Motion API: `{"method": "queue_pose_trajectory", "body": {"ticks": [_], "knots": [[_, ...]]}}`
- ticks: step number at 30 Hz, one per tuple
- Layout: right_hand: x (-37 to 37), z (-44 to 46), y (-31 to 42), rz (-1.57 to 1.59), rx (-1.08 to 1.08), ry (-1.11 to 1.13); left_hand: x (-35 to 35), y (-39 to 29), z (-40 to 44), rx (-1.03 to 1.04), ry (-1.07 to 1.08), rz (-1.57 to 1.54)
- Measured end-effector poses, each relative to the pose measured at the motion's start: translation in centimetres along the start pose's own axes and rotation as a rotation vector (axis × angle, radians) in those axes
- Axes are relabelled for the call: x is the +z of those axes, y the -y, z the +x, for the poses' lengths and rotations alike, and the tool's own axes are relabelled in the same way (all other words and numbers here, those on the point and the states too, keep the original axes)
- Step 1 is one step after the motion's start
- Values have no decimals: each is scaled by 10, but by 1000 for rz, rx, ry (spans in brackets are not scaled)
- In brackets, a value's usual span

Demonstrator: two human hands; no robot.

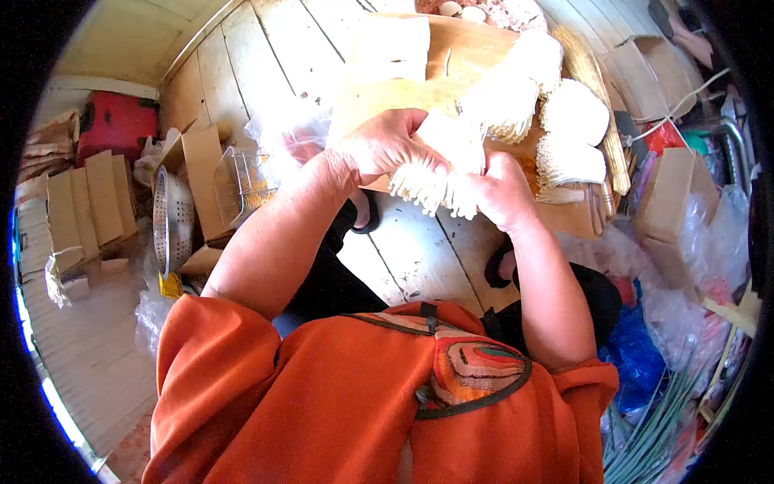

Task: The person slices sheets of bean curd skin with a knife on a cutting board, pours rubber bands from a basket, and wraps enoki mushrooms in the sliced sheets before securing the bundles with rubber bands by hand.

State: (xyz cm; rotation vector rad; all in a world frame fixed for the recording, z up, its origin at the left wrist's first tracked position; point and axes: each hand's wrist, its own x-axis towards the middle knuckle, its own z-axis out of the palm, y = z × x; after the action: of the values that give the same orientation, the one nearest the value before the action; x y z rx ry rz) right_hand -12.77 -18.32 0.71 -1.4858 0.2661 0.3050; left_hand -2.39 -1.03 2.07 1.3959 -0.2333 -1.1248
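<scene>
A cream-white, soft-looking piece with a fringed lower edge, like a sheet cut into thin strips, is held above the near edge of a wooden board. My left hand is closed on its left side, thumb across the front. My right hand pinches its right side. Just beyond, several similar fringed pieces lie on the board's right part, among them a fringed stack. A flat white sheet lies at the board's far left. What the pieces are made of I cannot tell.
A straw bundle lies along the board's right side. To the left stand a metal colander, a wire basket, cardboard pieces and a red case. On the right are cardboard boxes, plastic bags and green stalks.
</scene>
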Motion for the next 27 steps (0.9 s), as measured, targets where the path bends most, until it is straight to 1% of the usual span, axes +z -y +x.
{"method": "queue_pose_trajectory", "body": {"ticks": [2,6,8,9,10,11,12,13,15,16,17,18,20,21,22,26,27], "knots": [[-7,4,-7,-134,70,-2,-6,0,3,-4,-1,153],[-8,5,-4,-159,64,-21,-12,-1,2,-78,-80,242],[-12,5,-2,-257,125,-11,-17,-2,3,-57,-133,557],[-14,6,-3,-261,128,-8,-17,-6,0,-61,-125,616],[-15,7,-4,-350,117,-16,-18,-7,0,-60,-127,610],[-16,8,-6,-438,104,-23,-19,-7,-1,-44,-138,739],[-18,8,-8,-444,105,-21,-21,-7,0,-27,-149,866],[-19,9,-11,-486,94,-39,-24,-5,1,-24,-152,860],[-21,9,-17,-538,83,-52,-31,-1,5,-63,-312,1075],[-22,9,-19,-396,80,-117,-34,-1,5,-60,-317,1066],[-24,9,-21,-254,75,-180,-37,-1,5,-99,-392,1056],[-26,9,-20,-265,74,-178,-39,-2,5,-137,-466,1045],[-29,9,-19,-57,78,-199,-42,-2,6,-166,-465,1009],[-29,8,-19,-66,78,-194,-43,2,9,-187,-490,1068],[-27,7,-18,16,62,-162,-45,5,10,-209,-515,1125],[-22,6,-18,225,54,-66,-40,18,15,-246,-482,1110],[-21,7,-20,268,64,-57,-33,22,14,-153,-533,1179]]}}
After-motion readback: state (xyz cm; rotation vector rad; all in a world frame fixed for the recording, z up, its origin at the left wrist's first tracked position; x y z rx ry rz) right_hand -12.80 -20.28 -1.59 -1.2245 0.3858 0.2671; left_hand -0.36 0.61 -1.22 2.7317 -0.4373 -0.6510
